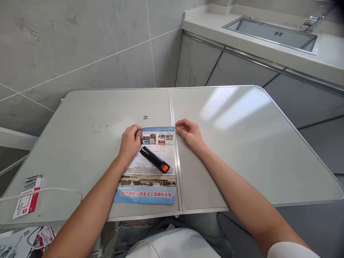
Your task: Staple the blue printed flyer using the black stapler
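A printed leaflet [150,182] with blue bands and small photos lies on the table, upside down to me. Its far edge is slightly raised. My left hand [131,141] pinches the far left corner between thumb and fingers. At the far right corner, the thumb and fingertips of my right hand [190,134] are closed on the edge. On top of the leaflet rests a black stapler [153,159] with an orange end, lying at a slant and touched by neither hand. Beyond the leaflet sit short grey staple strips [145,117].
The folding table [228,157] has a raised metal seam down its middle. Loose staple-like bits [99,128] lie left. A red-and-white card [28,200] and a white cable [53,189] are at the left edge. A counter with a sink [274,34] stands behind right.
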A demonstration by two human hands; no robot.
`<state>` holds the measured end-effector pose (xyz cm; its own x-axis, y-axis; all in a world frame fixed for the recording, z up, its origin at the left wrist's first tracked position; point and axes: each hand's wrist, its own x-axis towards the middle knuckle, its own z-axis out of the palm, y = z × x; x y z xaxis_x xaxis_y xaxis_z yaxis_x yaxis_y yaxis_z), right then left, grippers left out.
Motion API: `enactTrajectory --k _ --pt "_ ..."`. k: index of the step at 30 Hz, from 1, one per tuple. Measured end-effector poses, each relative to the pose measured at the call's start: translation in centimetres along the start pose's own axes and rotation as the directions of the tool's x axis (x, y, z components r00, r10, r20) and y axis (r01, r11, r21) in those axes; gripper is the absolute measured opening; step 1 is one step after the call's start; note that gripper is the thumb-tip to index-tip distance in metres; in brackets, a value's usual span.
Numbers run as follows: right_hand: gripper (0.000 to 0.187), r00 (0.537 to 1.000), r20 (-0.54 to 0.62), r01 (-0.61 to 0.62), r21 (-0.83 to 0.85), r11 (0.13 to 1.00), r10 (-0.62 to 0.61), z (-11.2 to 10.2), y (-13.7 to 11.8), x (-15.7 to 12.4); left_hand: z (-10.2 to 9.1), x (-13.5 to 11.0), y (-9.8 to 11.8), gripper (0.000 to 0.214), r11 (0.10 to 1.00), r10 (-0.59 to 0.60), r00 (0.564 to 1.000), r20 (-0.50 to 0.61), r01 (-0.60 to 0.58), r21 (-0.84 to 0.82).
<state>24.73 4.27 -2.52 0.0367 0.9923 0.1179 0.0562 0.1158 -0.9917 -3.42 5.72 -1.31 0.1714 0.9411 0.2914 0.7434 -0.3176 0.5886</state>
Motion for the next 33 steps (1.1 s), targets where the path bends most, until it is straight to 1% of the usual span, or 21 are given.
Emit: enactTrajectory --k 6,12,20,28,33 --pt "0.014 1.0 -0.002 0.004 0.015 1.0 -0.004 -0.01 -0.12 -0.04 -0.13 0.04 0.04 0.018 1.0 0.007 1.0 -0.004 -0.007 0.006" --pt "0.013 0.999 -0.012 0.038 -0.017 0.999 -0.039 -0.06 -0.07 -0.11 -0.25 0.02 0.19 0.017 1.0 0.005 1.0 0.002 -0.005 0.016" --pt "0.017 0.999 -0.032 0.035 -0.058 0.998 -0.037 0.06 -0.11 -0.16 -0.38 0.03 0.38 0.018 1.0 0.007 1.0 0.006 -0.007 0.024" --pt "0.015 0.999 -0.011 0.036 -0.057 0.998 -0.037 0.05 -0.43 -0.21 -0.43 -0.01 0.57 0.017 1.0 0.004 1.0 0.004 -0.004 0.022" --pt "0.018 0.999 0.001 0.04 -0.059 0.997 -0.04 0.19 -0.53 -0.18 -0.46 -0.04 0.69 0.017 1.0 0.01 1.0 -0.001 -0.01 0.025"
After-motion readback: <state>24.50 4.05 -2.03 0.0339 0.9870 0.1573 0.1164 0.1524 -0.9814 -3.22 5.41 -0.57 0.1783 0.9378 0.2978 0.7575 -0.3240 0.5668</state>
